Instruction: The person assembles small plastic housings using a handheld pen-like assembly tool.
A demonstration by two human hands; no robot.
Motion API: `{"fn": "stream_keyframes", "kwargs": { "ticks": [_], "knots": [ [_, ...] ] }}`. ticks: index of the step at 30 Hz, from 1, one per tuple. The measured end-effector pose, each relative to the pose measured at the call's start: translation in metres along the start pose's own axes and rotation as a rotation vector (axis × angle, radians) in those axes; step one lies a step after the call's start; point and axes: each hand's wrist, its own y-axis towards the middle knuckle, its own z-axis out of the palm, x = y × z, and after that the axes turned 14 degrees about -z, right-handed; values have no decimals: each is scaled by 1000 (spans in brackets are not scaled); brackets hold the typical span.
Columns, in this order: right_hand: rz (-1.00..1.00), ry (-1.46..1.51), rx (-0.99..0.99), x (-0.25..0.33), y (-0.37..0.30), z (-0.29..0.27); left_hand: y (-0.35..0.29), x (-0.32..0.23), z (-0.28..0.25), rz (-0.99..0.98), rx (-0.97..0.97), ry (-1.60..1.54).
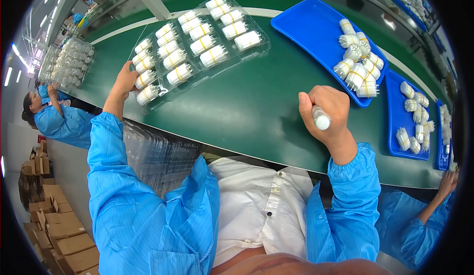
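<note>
My left hand [126, 81] is closed at the left edge of a clear plastic tray [195, 80], its fingertips partly hidden. Rows of white cylindrical bundles [213, 55], each tied with a yellow band and showing thin prongs at one end, fill the tray's compartments. The bundle nearest my left hand lies in the leftmost column. Over the green table my right hand [328, 112] makes a fist around a slim white cylinder [322, 122], its round end pointing toward me. Most of that cylinder is hidden by my fingers.
Beyond my right hand, a blue tray [308, 25] holds loose bundles [360, 60]. More blue trays [392, 122] stand farther right. Stacked clear trays [69, 60] stand at the table's far left. Co-workers in blue sit at both sides. Cardboard boxes [66, 225] lie on the floor at left.
</note>
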Motion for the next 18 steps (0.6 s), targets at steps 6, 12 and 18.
{"fn": "stream_keyframes", "kwargs": {
  "ticks": [6,12,18],
  "knots": [
    [-71,-14,46,1,-2,-1,-5,-24,30,-67,-14,-323],
    [-96,-11,38,3,1,0,43,-69,91,-42,128,-612],
    [-93,-5,16,5,4,-1,6,-150,182,88,232,-566]
  ]
}}
